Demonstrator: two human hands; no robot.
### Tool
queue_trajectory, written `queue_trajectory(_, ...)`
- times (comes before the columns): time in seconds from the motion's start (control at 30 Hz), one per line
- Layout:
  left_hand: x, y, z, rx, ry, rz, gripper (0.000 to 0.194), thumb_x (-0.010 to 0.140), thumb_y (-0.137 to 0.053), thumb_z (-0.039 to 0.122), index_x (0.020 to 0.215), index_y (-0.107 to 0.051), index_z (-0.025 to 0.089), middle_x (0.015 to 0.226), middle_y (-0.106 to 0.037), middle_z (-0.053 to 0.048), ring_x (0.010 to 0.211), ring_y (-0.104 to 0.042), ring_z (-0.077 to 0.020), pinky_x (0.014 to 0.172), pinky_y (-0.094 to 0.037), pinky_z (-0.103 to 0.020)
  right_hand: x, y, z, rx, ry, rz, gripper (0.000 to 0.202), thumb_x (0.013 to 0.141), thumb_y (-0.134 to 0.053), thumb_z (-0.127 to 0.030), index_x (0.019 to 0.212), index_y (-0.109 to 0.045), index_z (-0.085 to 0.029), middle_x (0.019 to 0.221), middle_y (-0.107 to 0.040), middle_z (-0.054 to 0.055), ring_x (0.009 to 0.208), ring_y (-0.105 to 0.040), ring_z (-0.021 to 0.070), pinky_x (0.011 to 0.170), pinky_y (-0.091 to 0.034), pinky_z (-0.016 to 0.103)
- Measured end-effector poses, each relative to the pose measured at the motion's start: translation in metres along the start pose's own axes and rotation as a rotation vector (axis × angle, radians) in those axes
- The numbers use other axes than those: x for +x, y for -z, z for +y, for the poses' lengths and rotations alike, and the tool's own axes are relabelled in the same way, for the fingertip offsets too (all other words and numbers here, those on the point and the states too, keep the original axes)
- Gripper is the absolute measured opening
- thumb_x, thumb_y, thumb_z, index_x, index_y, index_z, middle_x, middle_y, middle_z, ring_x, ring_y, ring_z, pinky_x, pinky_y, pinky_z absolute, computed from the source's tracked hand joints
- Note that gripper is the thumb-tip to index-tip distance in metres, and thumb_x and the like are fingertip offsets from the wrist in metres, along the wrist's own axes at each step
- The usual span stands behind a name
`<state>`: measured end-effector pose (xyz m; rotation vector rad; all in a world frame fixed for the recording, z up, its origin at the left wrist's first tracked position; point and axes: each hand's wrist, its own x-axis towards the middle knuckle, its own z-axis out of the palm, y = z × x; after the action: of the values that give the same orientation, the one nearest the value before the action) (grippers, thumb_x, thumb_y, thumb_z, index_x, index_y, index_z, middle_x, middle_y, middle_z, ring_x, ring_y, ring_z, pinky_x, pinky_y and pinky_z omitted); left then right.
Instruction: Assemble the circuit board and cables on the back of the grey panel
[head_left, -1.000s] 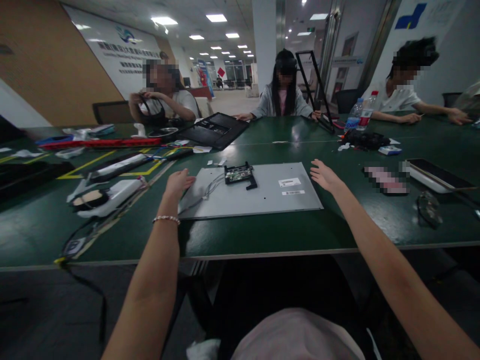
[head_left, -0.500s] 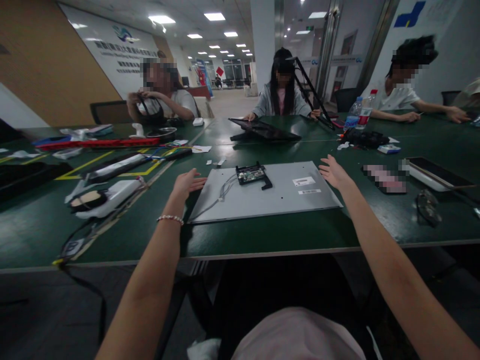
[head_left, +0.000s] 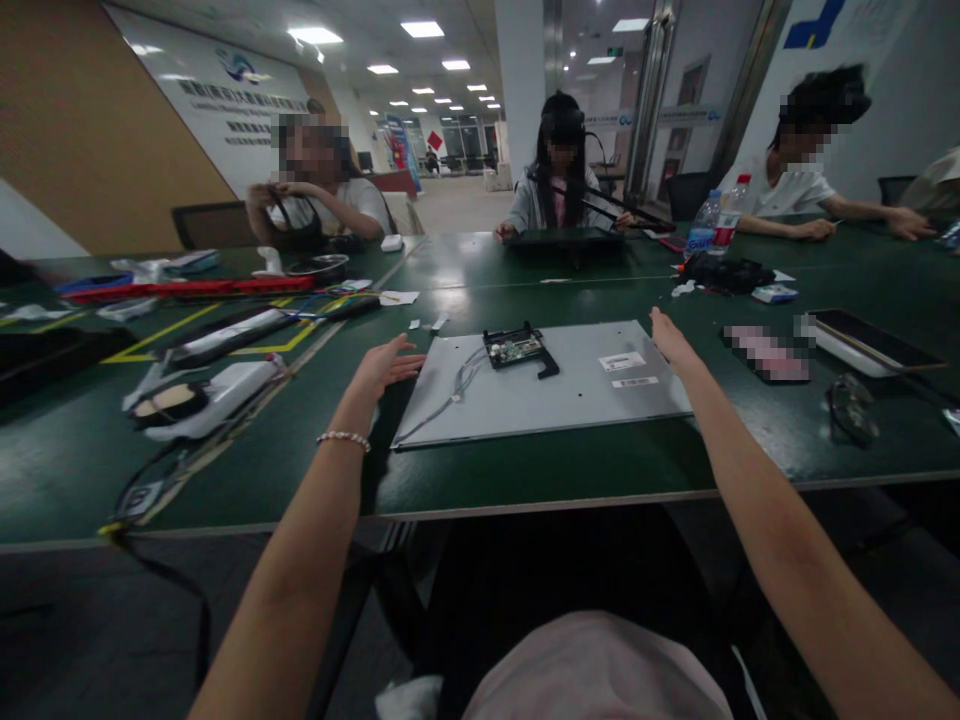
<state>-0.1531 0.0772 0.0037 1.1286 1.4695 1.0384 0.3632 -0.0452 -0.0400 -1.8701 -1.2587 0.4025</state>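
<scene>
A flat grey panel (head_left: 525, 405) lies on the green table (head_left: 480, 490) in front of me. On its upper part sits a small circuit board (head_left: 516, 347) in a black bracket, with a grey cable (head_left: 459, 390) running to the panel's near left corner. Two white labels (head_left: 622, 361) are stuck on the right half. My left hand (head_left: 388, 366) is by the left edge, fingers spread, holding nothing. Along the right edge is my right hand (head_left: 673, 343), its fingers stretched out and partly hidden; whether it touches the edge I cannot tell.
Left are a white device (head_left: 217, 400), cables and a red strip (head_left: 187, 288). To the right lie a pink phone (head_left: 765, 355), a white-and-black device (head_left: 870, 342), a clear round object (head_left: 852, 410) and two bottles (head_left: 725, 220). Three people sit across the table.
The panel has shifted slightly right relative to the table, and my left hand moved right with it. My right hand has turned more edge-on. Across the table, a person's black object has been lowered and shifted.
</scene>
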Motion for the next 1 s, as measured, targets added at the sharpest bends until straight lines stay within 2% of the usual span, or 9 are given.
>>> queue_trajectory(0.13, 0.001, 0.000, -0.001, 0.022, -0.022, -0.026, 0.038, 0.093, -0.060, 0.043, 0.109, -0.066, 0.009, 0.101, -0.074, -0.022, 0.087, -0.075, -0.0258, 0.058, -0.056, -0.024, -0.004, 0.001, -0.003, -0.039, -0.021, 0.029, 0.062, 0.100, -0.021, -0.052, 0.138, -0.053, -0.014, 0.134, -0.060, 0.021, 0.131, -0.050, 0.0366, 0.111, -0.036, 0.053)
queue_trajectory(0.37, -0.003, -0.005, 0.000, 0.034, -0.009, -0.077, 0.036, 0.094, -0.057, 0.043, 0.102, -0.069, 0.009, 0.102, -0.074, -0.022, 0.090, -0.074, -0.0257, 0.055, -0.054, -0.022, -0.012, -0.002, -0.002, -0.117, 0.014, 0.017, 0.064, 0.099, -0.032, -0.053, 0.146, -0.043, -0.011, 0.146, -0.046, 0.025, 0.139, -0.041, 0.0369, 0.111, -0.035, 0.055)
queue_trajectory(0.77, -0.004, -0.008, 0.001, 0.055, 0.018, -0.082, 0.036, 0.095, -0.056, 0.043, 0.100, -0.069, 0.009, 0.104, -0.074, -0.022, 0.087, -0.075, -0.0237, 0.053, -0.051, -0.019, -0.021, -0.003, -0.007, -0.433, 0.011, -0.110, 0.064, 0.094, -0.047, -0.044, 0.150, -0.039, -0.013, 0.147, -0.042, 0.027, 0.131, -0.048, 0.0440, 0.104, -0.041, 0.057)
queue_trajectory(0.83, -0.004, -0.008, 0.001, 0.062, 0.017, -0.091, 0.036, 0.094, -0.058, 0.045, 0.098, -0.069, 0.010, 0.104, -0.074, -0.021, 0.087, -0.075, -0.0230, 0.054, -0.051, -0.019, -0.022, -0.005, -0.007, -0.493, -0.008, -0.126, 0.066, 0.095, -0.045, -0.046, 0.152, -0.036, -0.016, 0.152, -0.038, 0.026, 0.134, -0.044, 0.0452, 0.106, -0.038, 0.060)
queue_trajectory(1.0, -0.007, -0.007, 0.001, 0.065, -0.006, -0.122, 0.035, 0.093, -0.058, 0.044, 0.093, -0.069, 0.011, 0.103, -0.075, -0.020, 0.088, -0.075, -0.0226, 0.054, -0.051, -0.019, -0.021, -0.010, -0.006, -0.600, 0.008, -0.181, 0.066, 0.098, -0.034, -0.053, 0.156, -0.030, -0.021, 0.164, -0.021, 0.019, 0.147, -0.023, 0.0450, 0.115, -0.021, 0.065)
